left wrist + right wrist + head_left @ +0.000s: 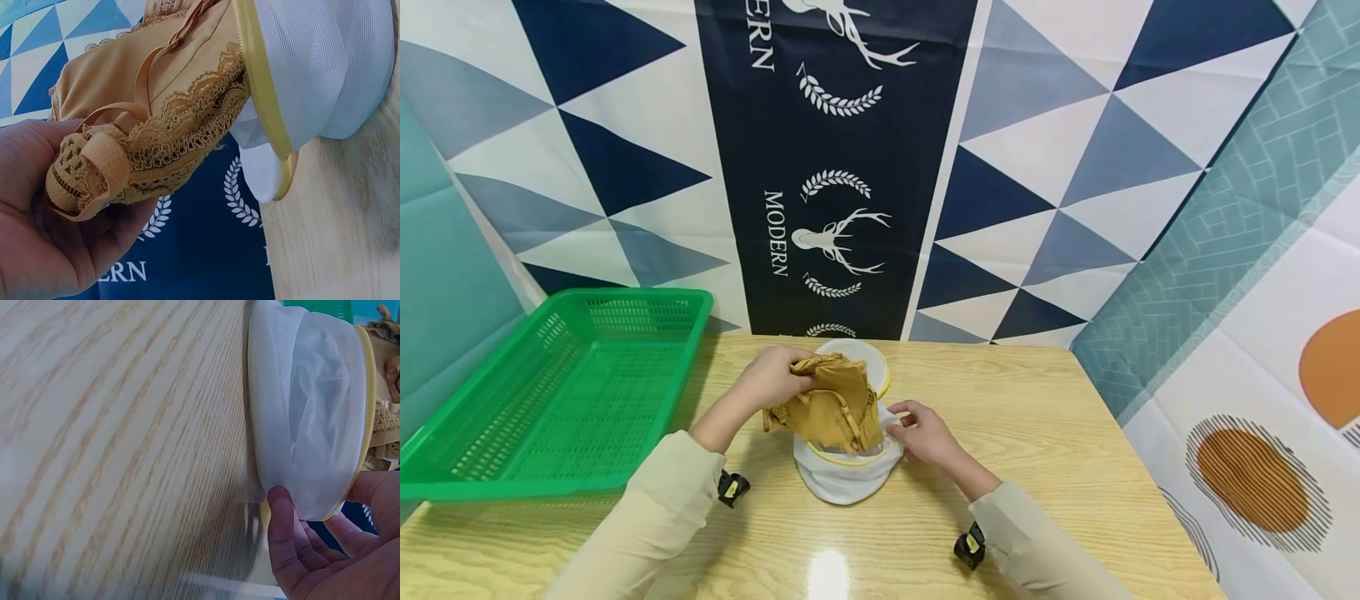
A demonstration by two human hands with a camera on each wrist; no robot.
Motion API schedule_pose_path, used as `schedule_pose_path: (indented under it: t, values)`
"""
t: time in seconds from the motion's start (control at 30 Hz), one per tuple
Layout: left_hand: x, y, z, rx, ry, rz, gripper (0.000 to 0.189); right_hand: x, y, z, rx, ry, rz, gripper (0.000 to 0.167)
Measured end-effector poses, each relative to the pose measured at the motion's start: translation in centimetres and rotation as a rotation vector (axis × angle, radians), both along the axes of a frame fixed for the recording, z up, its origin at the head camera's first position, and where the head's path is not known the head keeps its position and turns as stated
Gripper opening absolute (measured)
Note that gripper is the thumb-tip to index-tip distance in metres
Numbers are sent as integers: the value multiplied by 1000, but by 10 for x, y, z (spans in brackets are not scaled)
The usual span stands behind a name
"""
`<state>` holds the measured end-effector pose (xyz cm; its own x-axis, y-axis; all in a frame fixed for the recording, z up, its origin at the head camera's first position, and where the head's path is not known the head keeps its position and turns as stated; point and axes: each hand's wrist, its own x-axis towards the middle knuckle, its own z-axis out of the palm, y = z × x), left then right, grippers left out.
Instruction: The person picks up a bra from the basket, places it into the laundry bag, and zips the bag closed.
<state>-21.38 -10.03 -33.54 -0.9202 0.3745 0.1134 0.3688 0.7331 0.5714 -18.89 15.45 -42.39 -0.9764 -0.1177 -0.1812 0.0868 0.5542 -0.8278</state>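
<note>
A mustard-yellow lace bra is gripped at one end by my left hand. In the left wrist view, the fingers curl round the bra's lace edge and strap. The bra's other end hangs over the mouth of a white mesh laundry bag with a yellow zip. My right hand pinches the bag's right rim. In the right wrist view, the thumb and fingers hold the mesh beside the yellow zip. The bag's round lid lies folded back behind the bra.
A large green plastic basket stands on the left of the wooden table. A patterned cloth wall rises behind the table's back edge. Black wrist devices show beside both sleeves.
</note>
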Motion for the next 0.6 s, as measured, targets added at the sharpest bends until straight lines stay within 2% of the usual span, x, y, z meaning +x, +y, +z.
schedule_pose_path:
  t: [0.6]
  values:
    - [-1, 9, -5, -4, -14, -13, 30, -1, 0, 0, -13, -12, -14, 30]
